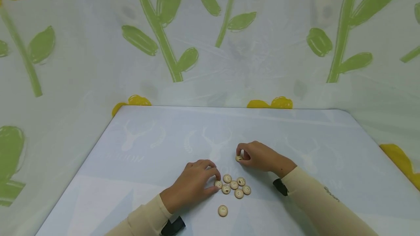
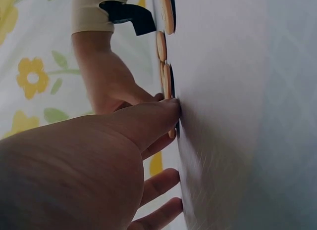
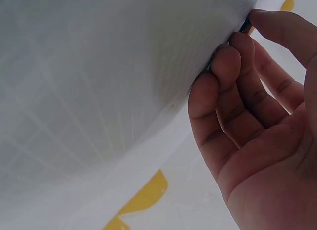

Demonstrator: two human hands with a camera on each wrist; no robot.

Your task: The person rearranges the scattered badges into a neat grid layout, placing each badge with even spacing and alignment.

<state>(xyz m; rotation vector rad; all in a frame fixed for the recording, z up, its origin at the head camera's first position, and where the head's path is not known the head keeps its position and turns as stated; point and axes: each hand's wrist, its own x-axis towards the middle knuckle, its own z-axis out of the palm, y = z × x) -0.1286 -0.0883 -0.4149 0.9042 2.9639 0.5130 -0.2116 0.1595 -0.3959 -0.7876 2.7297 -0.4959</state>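
Observation:
Several small round wooden discs with dark face-like markings lie in a cluster (image 1: 234, 185) on the table. At the cluster's left edge, my left hand (image 1: 193, 182) holds one wooden disc (image 1: 218, 184) between thumb and fingers. The left wrist view shows its thumb (image 2: 166, 109) down at the tabletop, partly hiding the discs. Farther back and to the right, my right hand (image 1: 259, 156) pinches another wooden disc (image 1: 238, 158) between thumb and index finger. In the right wrist view the fingers (image 3: 228, 64) curl down to the tabletop. A single disc (image 1: 222, 211) lies nearer to me, apart from the cluster.
The pale table (image 1: 157, 134) carries faint deer and leaf prints. Behind it hangs a light curtain (image 1: 269, 61) with green stems and yellow flowers. Both forearms wear beige sleeves (image 1: 321, 199), with a black wrist strap (image 1: 280, 187) at the right cuff.

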